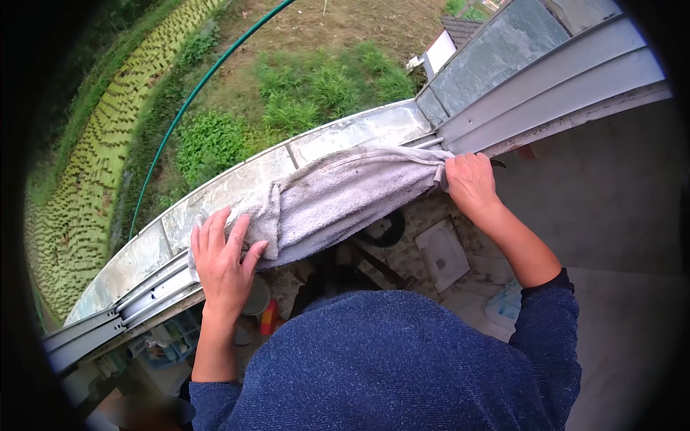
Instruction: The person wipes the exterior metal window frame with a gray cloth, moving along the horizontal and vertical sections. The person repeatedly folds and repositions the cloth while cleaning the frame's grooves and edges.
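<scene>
A damp-looking, stained light towel lies stretched along the metal window track, covering its middle. My right hand grips the towel's right end, close to the foot of the upright aluminium frame. At the towel's left end, my left hand rests with fingers spread on or just over the bunched cloth; its thumb points right. The near edge of the towel hangs over the inner side of the sill. Whatever part of the track lies beneath the cloth is hidden.
Beyond the track runs a tiled outer ledge, with a green hose or cable arching outside over plants. Below, indoors, are a floor drain plate, a dark round object, a red and yellow item and a blue basket.
</scene>
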{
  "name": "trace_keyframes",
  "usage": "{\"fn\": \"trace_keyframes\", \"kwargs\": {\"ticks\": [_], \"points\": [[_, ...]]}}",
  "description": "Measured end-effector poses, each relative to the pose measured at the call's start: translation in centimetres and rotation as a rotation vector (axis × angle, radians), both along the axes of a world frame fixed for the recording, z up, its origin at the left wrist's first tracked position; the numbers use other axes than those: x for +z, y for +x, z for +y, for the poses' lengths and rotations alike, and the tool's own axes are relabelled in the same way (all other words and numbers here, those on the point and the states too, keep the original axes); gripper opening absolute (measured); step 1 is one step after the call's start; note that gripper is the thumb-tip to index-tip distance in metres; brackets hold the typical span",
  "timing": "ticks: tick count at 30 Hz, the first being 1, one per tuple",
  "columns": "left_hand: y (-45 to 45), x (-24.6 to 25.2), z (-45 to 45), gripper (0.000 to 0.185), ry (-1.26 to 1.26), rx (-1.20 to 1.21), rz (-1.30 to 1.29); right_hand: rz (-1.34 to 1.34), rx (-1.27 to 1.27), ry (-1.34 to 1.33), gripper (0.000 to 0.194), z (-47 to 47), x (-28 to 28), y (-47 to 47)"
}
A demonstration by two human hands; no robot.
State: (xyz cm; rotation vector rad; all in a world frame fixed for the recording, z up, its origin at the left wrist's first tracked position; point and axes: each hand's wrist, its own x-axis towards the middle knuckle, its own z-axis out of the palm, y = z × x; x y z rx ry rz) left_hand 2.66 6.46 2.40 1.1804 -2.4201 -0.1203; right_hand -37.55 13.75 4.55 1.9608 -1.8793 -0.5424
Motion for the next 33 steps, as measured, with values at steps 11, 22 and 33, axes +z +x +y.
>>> {"fn": "trace_keyframes", "kwargs": {"ticks": [11, 22, 33], "points": [[2.6, -3.7, -0.3, 0.065, 0.052, 0.0, 0.317, 0.121, 0.187, 0.562, 0.013, -6.6, 2.4, 1.4], [3.0, -3.6, -0.4, 0.045, 0.126, 0.002, 0.462, -0.125, 0.458, 0.276, 0.008, -7.3, 4.5, 1.5], [5.1, -0.9, -3.5, 0.023, 0.097, 0.347, 0.597, -0.314, 0.22, -0.173, 0.015, 1.2, -0.4, 0.7]]}}
